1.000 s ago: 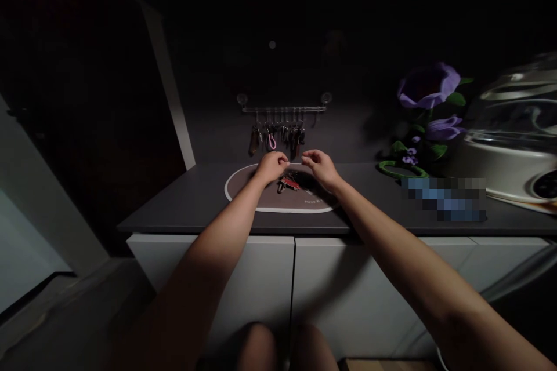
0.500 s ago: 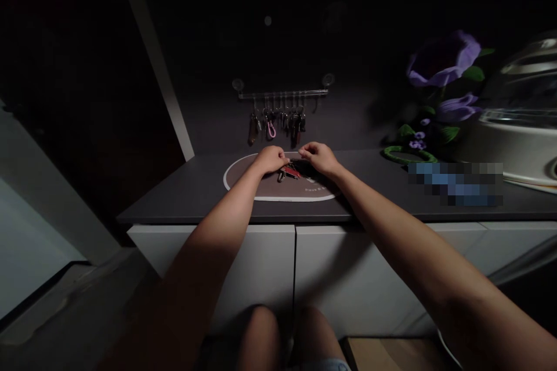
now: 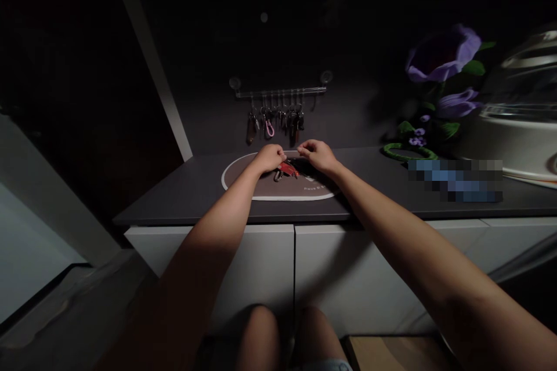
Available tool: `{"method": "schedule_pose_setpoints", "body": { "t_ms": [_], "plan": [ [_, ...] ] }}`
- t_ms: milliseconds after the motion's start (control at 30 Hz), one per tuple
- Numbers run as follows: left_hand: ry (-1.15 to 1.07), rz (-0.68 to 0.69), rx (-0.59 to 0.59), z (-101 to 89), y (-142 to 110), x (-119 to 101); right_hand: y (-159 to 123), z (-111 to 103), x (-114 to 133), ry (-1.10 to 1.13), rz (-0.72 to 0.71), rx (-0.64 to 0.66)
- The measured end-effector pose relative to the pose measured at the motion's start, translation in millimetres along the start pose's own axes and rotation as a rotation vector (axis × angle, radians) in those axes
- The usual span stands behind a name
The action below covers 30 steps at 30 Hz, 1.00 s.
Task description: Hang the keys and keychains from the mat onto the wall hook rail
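Purple flowers (image 3: 444, 61) and a white appliance (image 3: 522, 127) stand right; a key rack (image 3: 281, 91) hangs behind.

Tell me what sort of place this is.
Probably a home entryway, dimly lit. A key rack hung with keys is fixed to the wall above a dark counter on white cabinets; both hands work a bunch of keys over an oval mat, beside purple flowers.

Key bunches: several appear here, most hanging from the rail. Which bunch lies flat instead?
The bunch with the red tag lies on the oval mat, between the left hand and right hand. The other bunches hang from the rail.
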<state>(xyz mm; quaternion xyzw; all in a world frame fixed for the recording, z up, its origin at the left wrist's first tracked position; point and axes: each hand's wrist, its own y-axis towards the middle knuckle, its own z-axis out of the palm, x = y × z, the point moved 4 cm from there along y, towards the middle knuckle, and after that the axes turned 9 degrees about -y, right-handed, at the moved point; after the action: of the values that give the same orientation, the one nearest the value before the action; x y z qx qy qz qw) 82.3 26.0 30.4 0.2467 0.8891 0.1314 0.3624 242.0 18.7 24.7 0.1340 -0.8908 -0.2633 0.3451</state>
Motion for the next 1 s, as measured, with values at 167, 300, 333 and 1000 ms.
{"method": "schedule_pose_setpoints", "body": {
  "t_ms": [167,300,333,1000],
  "plan": [
    [-0.113,-0.011,-0.062,-4.2,-1.9,-5.2,0.3,-0.1,0.7,0.015,-0.016,-0.004],
    [-0.223,-0.009,-0.1,-6.8,-3.1,-9.5,0.2,-1.0,2.7,0.012,-0.006,-0.002],
    [-0.247,-0.011,-0.107,-7.2,-2.9,-9.8,0.1,-1.3,3.2,0.011,-0.004,-0.001],
    [-0.839,-0.025,-0.123,-6.6,3.1,-7.3,-8.9,-7.1,27.7,0.193,-0.125,0.052]
  ]
}}
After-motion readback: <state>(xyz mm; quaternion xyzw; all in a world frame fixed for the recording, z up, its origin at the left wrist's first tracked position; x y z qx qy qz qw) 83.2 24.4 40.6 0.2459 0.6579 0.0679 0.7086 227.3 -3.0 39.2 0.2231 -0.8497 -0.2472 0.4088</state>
